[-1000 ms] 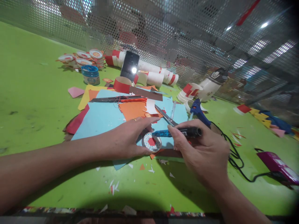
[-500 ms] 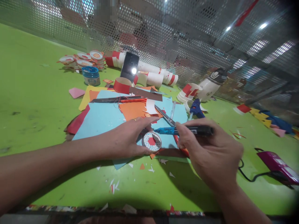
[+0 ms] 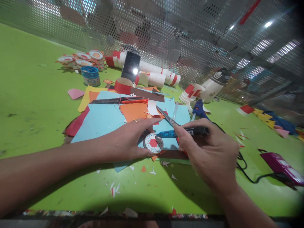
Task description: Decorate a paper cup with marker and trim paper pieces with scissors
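Note:
My left hand [image 3: 133, 139] is closed round a small white paper disc [image 3: 148, 148], its thumb at the near edge and its fingers on the far side. A red hexagon marks the disc's middle, with rows of blue dots around it. My right hand [image 3: 209, 152] grips a black marker pen [image 3: 196, 130] with a blue front end. The pen's tip is over the disc's upper right, and I cannot tell whether it touches. Under the hands lies light blue paper [image 3: 99, 122]. Scissors [image 3: 167, 116] lie partly hidden behind my right hand.
A box cutter [image 3: 111, 100] lies across the papers. Behind are a blue-lidded jar [image 3: 90, 76], stacked discs [image 3: 83, 60], a phone [image 3: 131, 65] and paper cups [image 3: 192, 93]. A blue glue gun [image 3: 199, 109] and a magenta corded device [image 3: 282, 164] are right. Paper scraps lie in front.
My right hand has moved left with the marker, bringing its tip from the disc's edge to over its face. My left hand keeps its grip on the disc.

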The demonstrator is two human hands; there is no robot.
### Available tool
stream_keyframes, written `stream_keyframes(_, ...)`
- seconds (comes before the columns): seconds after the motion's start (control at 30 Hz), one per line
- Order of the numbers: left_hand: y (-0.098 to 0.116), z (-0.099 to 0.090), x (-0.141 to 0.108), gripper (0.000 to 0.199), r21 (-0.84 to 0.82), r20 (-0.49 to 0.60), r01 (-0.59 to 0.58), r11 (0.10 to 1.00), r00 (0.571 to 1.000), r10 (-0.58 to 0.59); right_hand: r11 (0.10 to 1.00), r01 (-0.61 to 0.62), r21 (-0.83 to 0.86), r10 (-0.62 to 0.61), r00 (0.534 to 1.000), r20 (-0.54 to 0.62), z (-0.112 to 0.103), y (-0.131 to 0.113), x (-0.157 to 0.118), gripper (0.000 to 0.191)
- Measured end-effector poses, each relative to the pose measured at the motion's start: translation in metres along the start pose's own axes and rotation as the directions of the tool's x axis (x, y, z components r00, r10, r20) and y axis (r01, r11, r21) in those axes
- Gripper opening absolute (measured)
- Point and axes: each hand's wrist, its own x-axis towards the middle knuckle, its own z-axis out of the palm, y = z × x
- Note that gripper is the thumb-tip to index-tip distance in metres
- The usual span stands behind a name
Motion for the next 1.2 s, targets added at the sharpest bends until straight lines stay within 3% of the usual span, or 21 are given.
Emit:
stream_keyframes(0.57,-0.0029,0.0014,0.0004,0.077,0.000,0.002,-0.024,1.000,1.000,0.024,1.000,-0.017,-0.022,0.017,1.000,0.009,0.0032,-0.0010,-0.0010,0.014)
stream_keyframes(1.03,0.0003,-0.0005,0.0004,0.074,-0.007,0.002,0.001,1.000,1.000,-0.001,0.995,0.049,-0.085,-0.046,0.998,0.031,0.0045,-0.0045,-0.0017,0.016)
stream_keyframes(1.2,-0.0003,0.0009,0.0010,0.074,0.000,-0.012,-0.004,1.000,1.000,0.004,0.982,0.142,-0.128,-0.144,0.989,-0.012,0.0080,-0.0068,-0.0035,0.021)
